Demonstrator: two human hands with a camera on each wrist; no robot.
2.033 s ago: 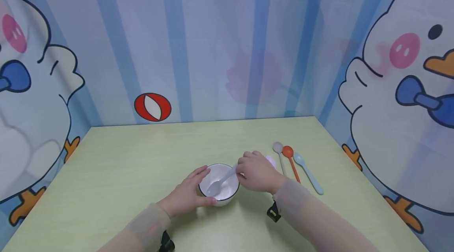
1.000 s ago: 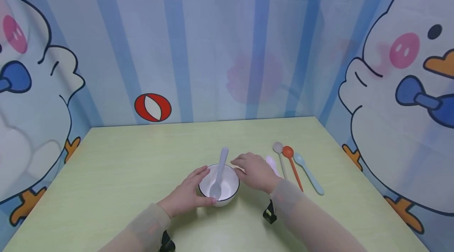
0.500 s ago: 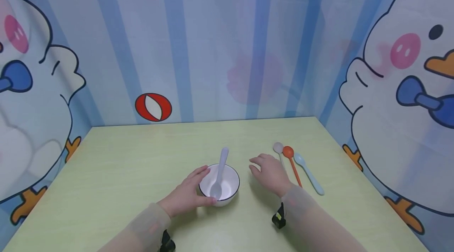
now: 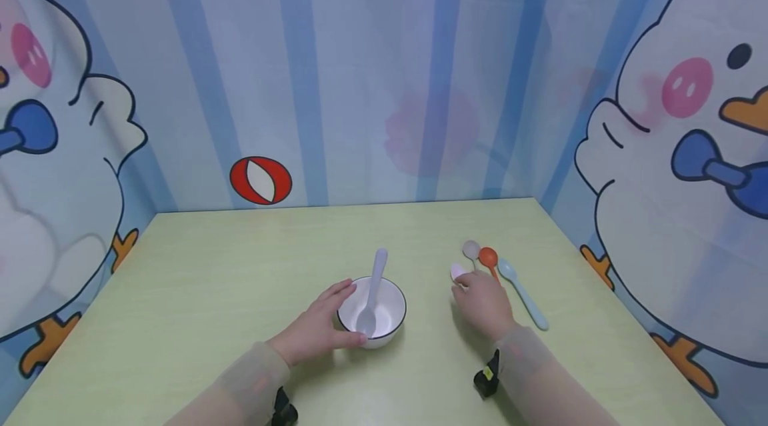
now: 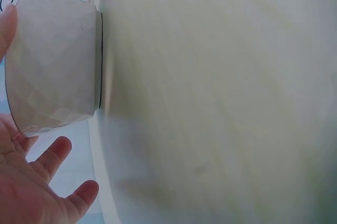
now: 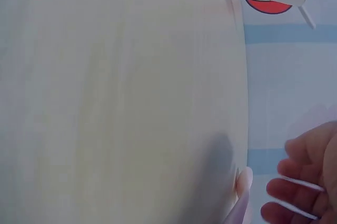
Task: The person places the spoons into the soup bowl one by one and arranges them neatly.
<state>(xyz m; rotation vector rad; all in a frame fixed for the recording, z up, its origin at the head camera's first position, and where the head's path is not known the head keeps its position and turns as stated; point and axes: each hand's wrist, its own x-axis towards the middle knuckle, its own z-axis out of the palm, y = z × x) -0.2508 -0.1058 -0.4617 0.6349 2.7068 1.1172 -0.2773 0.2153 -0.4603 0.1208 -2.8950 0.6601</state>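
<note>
My left hand point(image 4: 317, 331) holds a white bowl point(image 4: 393, 309) with a dark rim, thumb at the near side and fingers along the left. The left wrist view shows the bowl's faceted outside point(image 5: 55, 63) between thumb and fingers. A pale lilac spoon point(image 4: 375, 283) leans in the bowl, handle up over the far rim. Over on the right, my right hand point(image 4: 486, 306) hovers above a pink spoon point(image 4: 457, 271), hiding most of its handle. In the right wrist view, loosely bent fingers point(image 6: 300, 195) are apart from the pink spoon point(image 6: 243, 184).
Beside the right hand lie a greyish spoon point(image 4: 471, 250), an orange spoon point(image 4: 489, 257) and a light blue spoon point(image 4: 524, 294) on the pale wooden table point(image 4: 240, 259). A blue striped curtain point(image 4: 372, 79) with duck prints encloses the back and sides.
My right hand let go of the lilac spoon, which now leans in the bowl, and moved right to above the pink spoon. The left hand has stayed at the bowl.
</note>
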